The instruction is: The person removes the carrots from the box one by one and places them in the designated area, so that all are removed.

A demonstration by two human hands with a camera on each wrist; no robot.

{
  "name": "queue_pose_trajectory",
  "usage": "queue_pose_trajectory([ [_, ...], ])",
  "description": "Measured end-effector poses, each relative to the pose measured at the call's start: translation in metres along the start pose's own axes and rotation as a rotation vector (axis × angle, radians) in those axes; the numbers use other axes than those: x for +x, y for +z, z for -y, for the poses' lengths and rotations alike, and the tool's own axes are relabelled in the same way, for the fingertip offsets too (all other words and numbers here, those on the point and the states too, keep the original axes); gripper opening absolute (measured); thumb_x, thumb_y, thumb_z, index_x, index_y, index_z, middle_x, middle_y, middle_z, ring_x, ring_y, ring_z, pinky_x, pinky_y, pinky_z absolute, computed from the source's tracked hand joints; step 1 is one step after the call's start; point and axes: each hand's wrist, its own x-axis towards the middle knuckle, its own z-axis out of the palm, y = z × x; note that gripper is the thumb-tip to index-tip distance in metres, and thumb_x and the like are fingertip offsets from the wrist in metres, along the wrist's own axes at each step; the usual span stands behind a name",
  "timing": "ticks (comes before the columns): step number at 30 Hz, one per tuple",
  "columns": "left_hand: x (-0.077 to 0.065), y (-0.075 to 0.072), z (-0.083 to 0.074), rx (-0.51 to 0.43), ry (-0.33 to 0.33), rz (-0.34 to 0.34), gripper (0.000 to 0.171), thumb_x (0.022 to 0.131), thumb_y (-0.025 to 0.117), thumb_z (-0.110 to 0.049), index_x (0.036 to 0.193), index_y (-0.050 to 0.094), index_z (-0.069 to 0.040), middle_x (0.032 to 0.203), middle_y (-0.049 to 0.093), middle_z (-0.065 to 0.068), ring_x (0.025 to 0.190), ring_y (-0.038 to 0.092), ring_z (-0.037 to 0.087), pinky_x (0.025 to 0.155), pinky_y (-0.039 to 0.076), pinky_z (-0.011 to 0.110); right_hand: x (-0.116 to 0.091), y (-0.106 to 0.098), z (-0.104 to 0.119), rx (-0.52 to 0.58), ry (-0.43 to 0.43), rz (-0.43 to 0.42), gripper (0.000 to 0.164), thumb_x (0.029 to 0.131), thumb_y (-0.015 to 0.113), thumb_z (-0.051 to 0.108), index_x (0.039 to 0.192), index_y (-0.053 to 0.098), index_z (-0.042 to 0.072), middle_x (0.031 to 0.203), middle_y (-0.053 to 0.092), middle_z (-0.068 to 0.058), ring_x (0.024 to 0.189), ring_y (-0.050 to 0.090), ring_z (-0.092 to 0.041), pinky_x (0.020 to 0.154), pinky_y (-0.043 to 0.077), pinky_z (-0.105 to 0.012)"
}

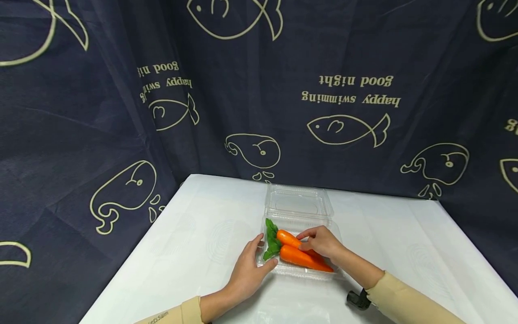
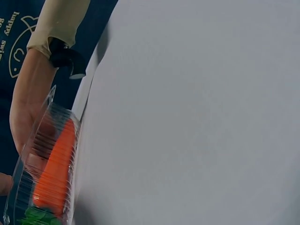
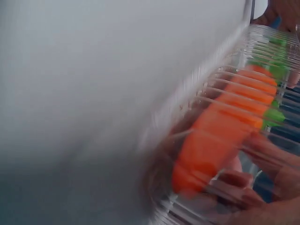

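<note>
R hand (image 1: pixel 322 243) pinches 12-o'clock carrot (image 1: pixel 287 237); L hand (image 1: pixel 247 271), spread at 8 o'clock of clear box (image 1: pixel 293 270), shd steady it w/o squeezing.

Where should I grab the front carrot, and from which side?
Try the thick part of the front carrot, near the green leaves, coming from above. It lies on its side and narrows to a thin tip at the right, so the fat end probably gives more to hold. Walls of the clear plastic container may block the sides, but its lid is open.
</note>
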Motion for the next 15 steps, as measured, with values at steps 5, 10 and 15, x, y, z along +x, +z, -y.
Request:
queue_pose_trajectory([
  [5,0.0010,0.0003,0.0003,0.002,0.007,0.006,0.077,0.090,0.074,-0.034,0.153,0.039,-0.006,0.135,0.057,0.006,0.123,0.054,0.024,0.105,0.043,0.051,-0.0002,0.0011,-0.0003,-0.001,0.021,-0.022,0.026,0.079,0.082,0.012,0.104,0.078,0.007,0.095,0.065,-0.008,0.082,0.049,-0.022,0.070,0.039,-0.030],
  [10,0.0015,0.0003,-0.0002,0.000,0.005,0.009,0.077,0.090,0.074,-0.034,0.153,0.039,-0.006,0.133,0.057,0.006,0.122,0.055,0.023,0.105,0.043,0.050,0.0015,0.0034,-0.0024,0.005,0.049,-0.049,0.030,0.077,0.085,0.016,0.104,0.078,0.006,0.102,0.068,-0.008,0.085,0.050,-0.022,0.071,0.040,-0.029],
  [15,0.0016,0.0002,-0.0005,-0.005,0.003,0.010,0.077,0.090,0.074,-0.034,0.153,0.039,-0.006,0.133,0.057,0.006,0.123,0.054,0.023,0.105,0.043,0.050,0.0025,0.0057,-0.0044,0.021,0.057,-0.067,0.031,0.075,0.087,0.019,0.103,0.079,0.007,0.108,0.070,-0.009,0.087,0.053,-0.022,0.072,0.041,-0.029],
])
